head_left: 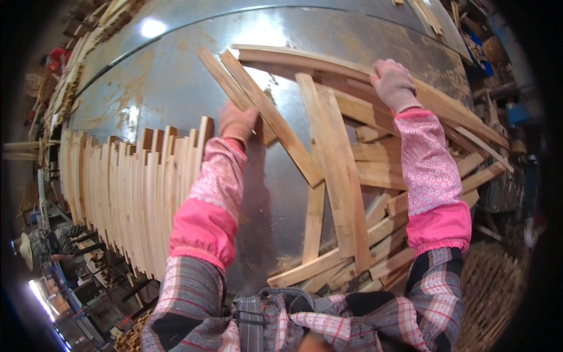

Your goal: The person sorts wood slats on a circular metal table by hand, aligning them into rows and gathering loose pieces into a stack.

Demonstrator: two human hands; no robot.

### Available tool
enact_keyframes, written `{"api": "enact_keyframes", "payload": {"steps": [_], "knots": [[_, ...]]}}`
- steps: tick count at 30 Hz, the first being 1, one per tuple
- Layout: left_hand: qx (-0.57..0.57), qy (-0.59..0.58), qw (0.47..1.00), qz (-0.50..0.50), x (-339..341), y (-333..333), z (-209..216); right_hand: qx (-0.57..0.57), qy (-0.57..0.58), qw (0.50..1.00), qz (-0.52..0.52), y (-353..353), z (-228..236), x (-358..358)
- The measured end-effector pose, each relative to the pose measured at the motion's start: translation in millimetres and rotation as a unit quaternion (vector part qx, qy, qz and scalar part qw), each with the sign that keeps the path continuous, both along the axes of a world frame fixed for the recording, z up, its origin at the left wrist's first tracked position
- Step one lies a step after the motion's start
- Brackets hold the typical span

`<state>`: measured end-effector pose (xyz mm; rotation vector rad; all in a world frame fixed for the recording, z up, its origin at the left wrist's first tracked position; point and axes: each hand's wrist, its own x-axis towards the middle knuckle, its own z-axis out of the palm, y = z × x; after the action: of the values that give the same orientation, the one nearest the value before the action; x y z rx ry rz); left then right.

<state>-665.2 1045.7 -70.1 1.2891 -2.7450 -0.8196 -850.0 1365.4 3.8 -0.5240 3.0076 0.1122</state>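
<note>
My left hand (237, 122) is closed around a short wooden slat (223, 78) that slants over the metal table. Crossing just beside it is a longer slat (272, 117), its near end touching an upright-lying board. My right hand (392, 83), in a knit glove or cuff, has its fingers curled over a long, thin wooden strip (305, 58) at the far side of a loose pile. Two wide boards (337, 170) lie across that pile near the middle. The fingertips of both hands are partly hidden.
A dense row of slats (129, 193) stands side by side on the left. Loose offcuts (381, 170) heap up at the right on the metal table (170, 76). A person in a hat (44, 246) is at the lower left, another in red (57, 60) farther off.
</note>
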Motion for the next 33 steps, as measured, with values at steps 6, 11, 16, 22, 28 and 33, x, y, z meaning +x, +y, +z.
{"api": "enact_keyframes", "payload": {"steps": [6,11,16,22,28,33], "knots": [[-0.034,-0.010,0.999,-0.001,-11.9,-6.5,3.0,-0.063,-0.067,0.996,0.005,17.8,16.6,31.5],[-0.038,0.040,0.998,-0.022,-18.7,7.3,11.8,-0.147,0.023,0.985,-0.087,34.1,25.2,-3.4],[-0.034,-0.040,0.999,-0.015,-40.8,19.5,13.0,-0.018,-0.129,0.976,-0.177,4.3,1.0,-5.5],[-0.064,-0.080,0.993,0.053,-29.8,8.0,13.5,0.025,-0.105,0.993,-0.038,-8.8,23.1,77.0],[-0.068,-0.076,0.995,0.022,8.5,14.0,13.9,0.022,-0.214,0.977,-0.005,14.8,26.9,160.4],[-0.077,-0.038,0.983,-0.163,90.1,50.7,30.2,0.032,-0.163,0.986,0.031,7.2,47.8,165.6]]}}
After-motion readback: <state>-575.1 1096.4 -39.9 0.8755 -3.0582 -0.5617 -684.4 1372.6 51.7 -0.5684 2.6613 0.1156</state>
